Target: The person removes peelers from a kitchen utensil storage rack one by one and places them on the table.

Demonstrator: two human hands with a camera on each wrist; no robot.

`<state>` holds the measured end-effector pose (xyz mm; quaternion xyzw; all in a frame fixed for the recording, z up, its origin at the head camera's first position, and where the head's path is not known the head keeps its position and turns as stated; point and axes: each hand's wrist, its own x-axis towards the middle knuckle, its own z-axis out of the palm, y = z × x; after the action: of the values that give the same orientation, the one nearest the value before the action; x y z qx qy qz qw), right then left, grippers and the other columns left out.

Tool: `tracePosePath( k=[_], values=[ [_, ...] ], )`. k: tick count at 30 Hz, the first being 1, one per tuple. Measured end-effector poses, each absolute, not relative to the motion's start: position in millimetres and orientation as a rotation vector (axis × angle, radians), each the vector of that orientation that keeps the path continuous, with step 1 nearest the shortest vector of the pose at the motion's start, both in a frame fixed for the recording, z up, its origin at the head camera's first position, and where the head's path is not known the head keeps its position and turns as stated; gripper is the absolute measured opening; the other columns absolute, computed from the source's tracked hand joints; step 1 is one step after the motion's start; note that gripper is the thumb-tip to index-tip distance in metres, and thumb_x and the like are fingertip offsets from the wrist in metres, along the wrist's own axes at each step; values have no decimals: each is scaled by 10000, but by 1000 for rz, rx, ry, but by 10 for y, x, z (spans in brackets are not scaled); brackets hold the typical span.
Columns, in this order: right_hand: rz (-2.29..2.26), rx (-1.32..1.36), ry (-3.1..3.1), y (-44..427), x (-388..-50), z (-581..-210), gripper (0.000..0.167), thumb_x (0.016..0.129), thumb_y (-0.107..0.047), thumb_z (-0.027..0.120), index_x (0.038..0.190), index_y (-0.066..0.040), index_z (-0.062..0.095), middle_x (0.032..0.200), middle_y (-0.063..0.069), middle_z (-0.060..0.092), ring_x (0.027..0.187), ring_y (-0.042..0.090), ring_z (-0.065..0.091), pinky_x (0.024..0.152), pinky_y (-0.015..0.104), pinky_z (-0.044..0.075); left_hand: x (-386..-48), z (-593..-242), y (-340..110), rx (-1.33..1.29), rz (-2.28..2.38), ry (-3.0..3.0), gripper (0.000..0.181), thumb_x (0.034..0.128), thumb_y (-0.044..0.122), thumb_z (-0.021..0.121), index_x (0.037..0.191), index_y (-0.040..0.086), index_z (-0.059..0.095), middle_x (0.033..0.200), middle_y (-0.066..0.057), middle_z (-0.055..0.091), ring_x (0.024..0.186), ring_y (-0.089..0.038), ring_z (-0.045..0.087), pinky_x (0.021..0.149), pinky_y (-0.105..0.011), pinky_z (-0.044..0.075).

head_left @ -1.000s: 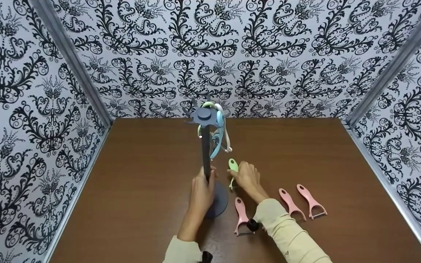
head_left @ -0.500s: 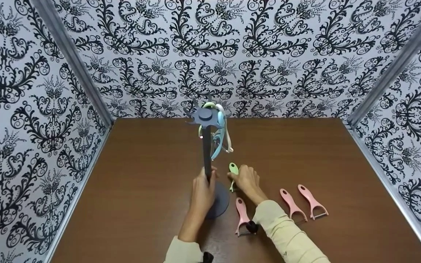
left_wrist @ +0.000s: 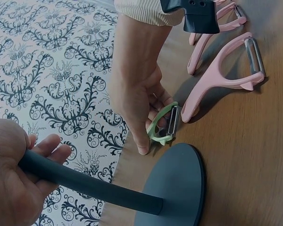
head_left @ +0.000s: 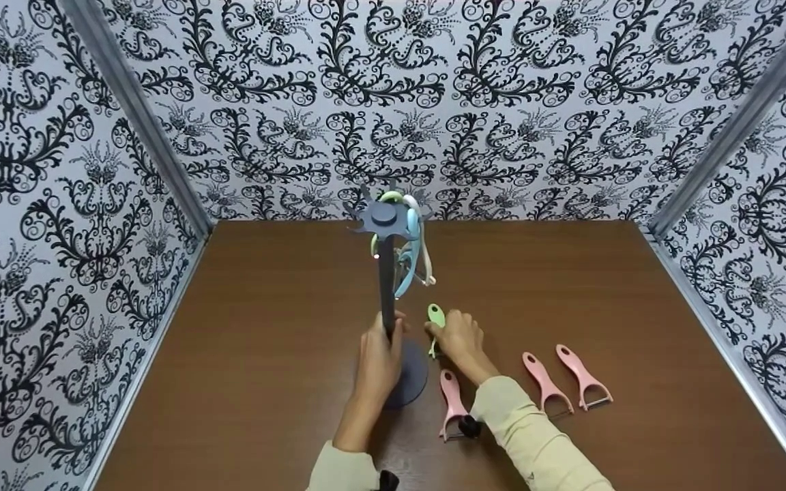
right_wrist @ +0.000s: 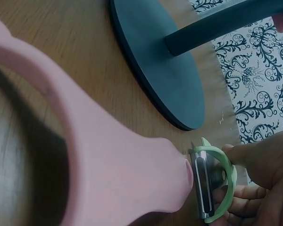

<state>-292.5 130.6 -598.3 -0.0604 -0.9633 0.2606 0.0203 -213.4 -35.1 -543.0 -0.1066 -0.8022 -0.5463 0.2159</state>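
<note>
In the head view, my left hand [head_left: 377, 351] grips the upright pole of a dark grey stand [head_left: 385, 279], and its fingers curl round the pole in the left wrist view. My right hand [head_left: 461, 337] holds a light green peeler [head_left: 437, 315] low over the table, right of the stand's round base. The peeler's blade end [right_wrist: 205, 183] faces the person; part of its handle is hidden by the hand. From the stand's hooked top hang a blue peeler [head_left: 412, 235], a white peeler [head_left: 424, 252] and a green peeler [head_left: 391, 196].
On the brown table [head_left: 284, 307], one pink peeler [head_left: 450, 392] lies near the stand's base, partly behind the right wrist's camera. Two more, a pink peeler [head_left: 540, 375] and another pink peeler [head_left: 577, 368], lie farther right. Patterned walls [head_left: 393, 123] enclose the table.
The green peeler in my right hand has shifted slightly toward the person since the first frame, then stays put. My left hand keeps its hold on the pole.
</note>
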Motion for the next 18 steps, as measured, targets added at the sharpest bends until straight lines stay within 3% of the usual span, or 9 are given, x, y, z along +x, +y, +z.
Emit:
tracePosePath(
  k=[3, 8, 18],
  values=[
    [802, -180, -2989, 1308, -2924, -5990, 444, 908, -440, 791, 701, -99, 596, 708, 73, 601, 642, 258, 570, 609, 442, 472, -2138, -5435, -351, -296, -1507, -2223, 69, 1045, 22, 585, 1058, 43, 649, 892, -123, 736, 822, -212, 719, 721, -383, 560],
    [811, -178, -2985, 1308, -2908, -5986, 463, 904, -460, 789, 696, -98, 588, 696, 75, 585, 639, 263, 564, 606, 446, 471, -2140, -5434, -354, -295, -1518, -2222, 71, 1043, 12, 582, 1062, 30, 648, 895, -144, 739, 828, -261, 728, 729, -400, 566],
    [843, -189, -2932, 1350, -2859, -5977, 471, 935, -492, 736, 718, -97, 601, 758, 129, 647, 725, 339, 653, 663, 505, 510, -2136, -5434, -348, -268, -1500, -2240, 71, 1052, 51, 585, 1053, 45, 656, 900, -106, 745, 840, -281, 733, 742, -409, 570]
  ],
)
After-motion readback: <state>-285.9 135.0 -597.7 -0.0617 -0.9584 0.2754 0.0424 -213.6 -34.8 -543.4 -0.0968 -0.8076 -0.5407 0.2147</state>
